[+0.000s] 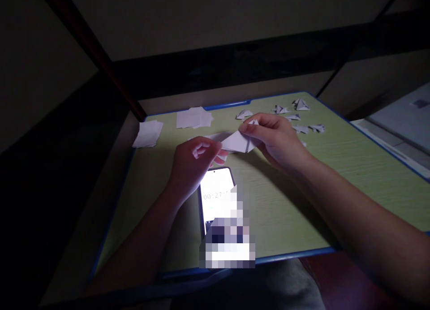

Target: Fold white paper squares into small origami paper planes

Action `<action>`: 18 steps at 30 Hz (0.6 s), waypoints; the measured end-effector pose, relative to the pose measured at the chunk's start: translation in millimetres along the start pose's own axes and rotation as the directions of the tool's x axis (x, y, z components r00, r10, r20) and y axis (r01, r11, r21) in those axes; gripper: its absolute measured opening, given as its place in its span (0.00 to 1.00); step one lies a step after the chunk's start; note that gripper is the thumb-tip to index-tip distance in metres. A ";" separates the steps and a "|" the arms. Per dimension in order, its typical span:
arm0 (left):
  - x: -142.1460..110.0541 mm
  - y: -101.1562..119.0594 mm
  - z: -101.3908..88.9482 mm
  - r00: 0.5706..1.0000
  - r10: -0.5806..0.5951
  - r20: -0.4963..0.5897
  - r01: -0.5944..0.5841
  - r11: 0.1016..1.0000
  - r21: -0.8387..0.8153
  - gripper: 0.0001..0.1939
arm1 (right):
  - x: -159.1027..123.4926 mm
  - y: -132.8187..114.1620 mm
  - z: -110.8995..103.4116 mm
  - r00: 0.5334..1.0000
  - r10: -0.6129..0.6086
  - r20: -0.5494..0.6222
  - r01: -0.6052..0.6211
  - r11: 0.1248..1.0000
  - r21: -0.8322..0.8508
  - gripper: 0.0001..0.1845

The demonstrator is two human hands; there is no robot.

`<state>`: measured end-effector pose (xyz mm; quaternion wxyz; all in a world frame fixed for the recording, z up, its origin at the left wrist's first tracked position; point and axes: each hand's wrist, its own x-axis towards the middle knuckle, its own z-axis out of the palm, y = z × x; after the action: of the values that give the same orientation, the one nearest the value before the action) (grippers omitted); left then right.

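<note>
Paper: folded white sheet point(239, 142), pointed at the left tip, creased on the right; held up off the table point(349, 184) between both hands, just past the far end of the phone point(218, 182).
Left hand: this one point(188, 164) pinches the left tip, thumb against forefinger; other fingers curled under, partly hidden.
Right hand: this one point(278, 137) grips the right part, thumb pressed flat on top, fingers bent behind; how those fingertips sit, cannot tell from here.
Phone: lies face up near the table's front edge, screen glaring, digits read 00:27, the rest unclear; lower part masked by blocky squares. Left wrist is near its left side.
Loose sheet: pale one point(215, 137) seen behind the hands, mostly covered; its shape cannot be told.
Left stack: white sheets point(148, 134) at the far left corner, edges uneven.
Back stack: more sheets point(193, 118) by the far edge, fanned out, apart from the left stack.
Folded bits: several small pieces point(301, 105) scattered over the far right part, beyond the right hand; some lie flattish, some stand peaked.
Table: green top, blue rim point(285, 257), set close to the wall point(215, 27).
Right side: pale flat slab point(403, 113) beside the table; what it is, cannot tell.
Front: grey cloth point(285, 283) below the near edge, dim.
Light: room dark, phone brightest.
</note>
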<state>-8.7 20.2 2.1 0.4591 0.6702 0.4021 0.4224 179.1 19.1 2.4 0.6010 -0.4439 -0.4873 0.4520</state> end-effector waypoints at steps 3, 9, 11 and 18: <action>1.3 -1.8 -1.7 0.999 -0.034 -0.005 0.034 0.997 -0.065 0.12 | 0.3 0.8 -1.2 1.000 0.007 -0.004 -0.007 1.000 0.006 0.06; 2.1 -0.8 -1.8 0.996 -0.084 -0.014 0.083 0.995 -0.057 0.11 | 1.0 2.9 -2.3 1.000 -0.007 0.010 0.006 1.000 0.010 0.06; 1.4 -0.8 -1.5 0.999 -0.051 0.005 0.051 0.998 -0.022 0.11 | 0.5 2.4 -1.4 1.000 -0.006 0.014 0.006 1.000 0.002 0.07; -0.8 3.9 1.2 0.999 -0.014 0.042 0.011 0.997 0.074 0.08 | -1.1 2.8 0.2 0.999 -0.013 0.050 0.015 0.999 -0.035 0.07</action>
<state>-7.2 18.1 5.5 0.4450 0.6929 0.4118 0.3902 178.5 18.6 -0.6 0.5838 -0.4397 -0.5131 0.4501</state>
